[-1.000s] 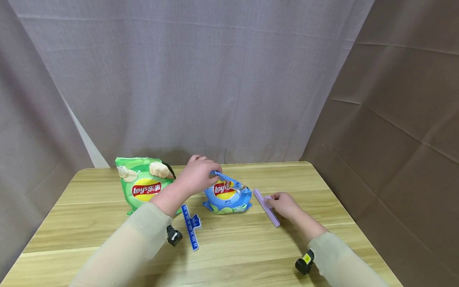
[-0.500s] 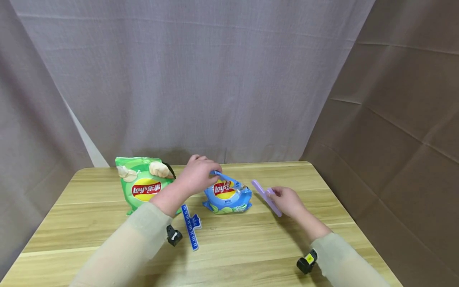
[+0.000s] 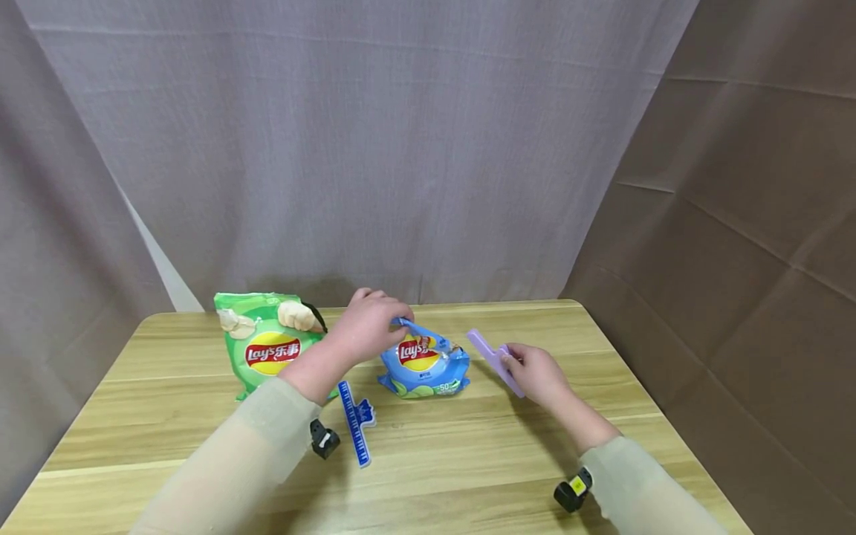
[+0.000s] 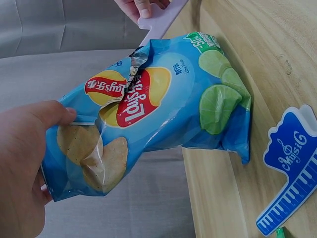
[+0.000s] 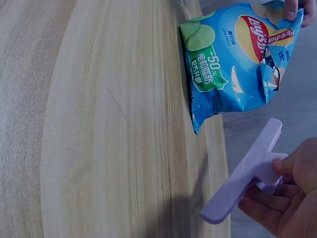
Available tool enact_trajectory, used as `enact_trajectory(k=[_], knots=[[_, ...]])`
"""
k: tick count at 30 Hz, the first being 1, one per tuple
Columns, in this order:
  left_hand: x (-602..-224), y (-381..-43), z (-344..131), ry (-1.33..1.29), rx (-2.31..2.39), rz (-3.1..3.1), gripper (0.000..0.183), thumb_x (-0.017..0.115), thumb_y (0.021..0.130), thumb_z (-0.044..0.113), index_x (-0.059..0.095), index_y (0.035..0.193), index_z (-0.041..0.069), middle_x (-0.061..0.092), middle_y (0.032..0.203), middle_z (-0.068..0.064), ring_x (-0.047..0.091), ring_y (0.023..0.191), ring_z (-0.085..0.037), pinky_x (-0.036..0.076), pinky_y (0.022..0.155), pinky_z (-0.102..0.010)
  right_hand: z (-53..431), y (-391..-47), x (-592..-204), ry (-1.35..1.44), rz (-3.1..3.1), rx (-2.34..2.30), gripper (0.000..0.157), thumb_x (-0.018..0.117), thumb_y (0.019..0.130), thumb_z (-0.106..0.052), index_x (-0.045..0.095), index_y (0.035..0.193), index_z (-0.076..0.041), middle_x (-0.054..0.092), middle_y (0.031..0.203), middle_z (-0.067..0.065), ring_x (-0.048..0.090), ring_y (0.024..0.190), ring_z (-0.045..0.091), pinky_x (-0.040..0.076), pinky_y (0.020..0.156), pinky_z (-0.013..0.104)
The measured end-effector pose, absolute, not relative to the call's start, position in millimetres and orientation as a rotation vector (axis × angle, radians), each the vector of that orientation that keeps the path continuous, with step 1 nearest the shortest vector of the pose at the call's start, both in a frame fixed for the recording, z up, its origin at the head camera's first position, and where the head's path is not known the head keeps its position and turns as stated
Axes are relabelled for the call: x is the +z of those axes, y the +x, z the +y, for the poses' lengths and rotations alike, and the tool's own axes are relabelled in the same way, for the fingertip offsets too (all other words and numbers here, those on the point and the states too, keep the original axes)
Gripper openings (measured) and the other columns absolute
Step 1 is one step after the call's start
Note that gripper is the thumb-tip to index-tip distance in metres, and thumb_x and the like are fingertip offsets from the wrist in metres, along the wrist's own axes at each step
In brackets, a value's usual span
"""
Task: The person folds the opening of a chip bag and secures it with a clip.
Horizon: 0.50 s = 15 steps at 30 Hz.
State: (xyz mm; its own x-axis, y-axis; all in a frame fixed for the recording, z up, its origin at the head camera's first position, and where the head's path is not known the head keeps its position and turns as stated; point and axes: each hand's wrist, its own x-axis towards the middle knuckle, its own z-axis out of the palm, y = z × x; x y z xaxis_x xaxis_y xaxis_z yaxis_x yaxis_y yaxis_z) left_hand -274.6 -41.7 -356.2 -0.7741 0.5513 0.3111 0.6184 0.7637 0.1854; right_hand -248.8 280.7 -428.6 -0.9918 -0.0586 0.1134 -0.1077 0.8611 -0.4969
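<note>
Bag (image 3: 426, 366) stands on the table (image 3: 455, 468), left hand (image 3: 370, 327) gripping its top; right hand (image 3: 539, 376) pinches the clip (image 5: 245, 170) nearby, seemingly readying it. Next calls for parting it; its gap is unclear.

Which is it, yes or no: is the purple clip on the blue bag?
No, the right hand holds the purple clip apart from the blue bag.

Left hand (image 3: 371, 323), right hand (image 3: 540, 377) were bare. Left sleeve (image 3: 224, 468), right sleeve (image 3: 645, 487) looked pale cream, cuffs (image 3: 286, 420) greyer. Left wrist device (image 3: 324, 440) was black, boxy, white-marked; right wrist device (image 3: 571, 491) black, yellow-labelled.
</note>
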Motion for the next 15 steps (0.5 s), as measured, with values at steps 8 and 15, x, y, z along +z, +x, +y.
enact_trajectory(k=[8, 15], knots=[[-356.4, -275.3, -41.5, -0.916, -0.407, -2.715, 0.017, 0.069, 0.093, 0.030, 0.073, 0.108, 0.025, 0.071, 0.107, 0.011, 0.059, 0.107, -0.017, 0.031, 0.108, -0.047, 280.0, -247.7, -428.7, 0.159, -2.899, 0.805, 0.040, 0.056, 0.102, -0.021, 0.060, 0.132, 0.003, 0.068, 0.120, 0.020, 0.064, 0.096, 0.028, 0.052, 0.086, 0.050], [-356.9, -275.7, -41.5, -0.919, -0.405, -2.707, 0.016, 0.070, 0.093, 0.030, 0.073, 0.108, 0.025, 0.071, 0.105, 0.011, 0.059, 0.105, -0.016, 0.032, 0.108, -0.047, 278.4, -246.0, -425.9, 0.140, -2.821, 0.883, 0.038, 0.058, 0.101, -0.023, 0.062, 0.133, -0.002, 0.068, 0.121, 0.018, 0.065, 0.094, 0.027, 0.053, 0.083, 0.048]])
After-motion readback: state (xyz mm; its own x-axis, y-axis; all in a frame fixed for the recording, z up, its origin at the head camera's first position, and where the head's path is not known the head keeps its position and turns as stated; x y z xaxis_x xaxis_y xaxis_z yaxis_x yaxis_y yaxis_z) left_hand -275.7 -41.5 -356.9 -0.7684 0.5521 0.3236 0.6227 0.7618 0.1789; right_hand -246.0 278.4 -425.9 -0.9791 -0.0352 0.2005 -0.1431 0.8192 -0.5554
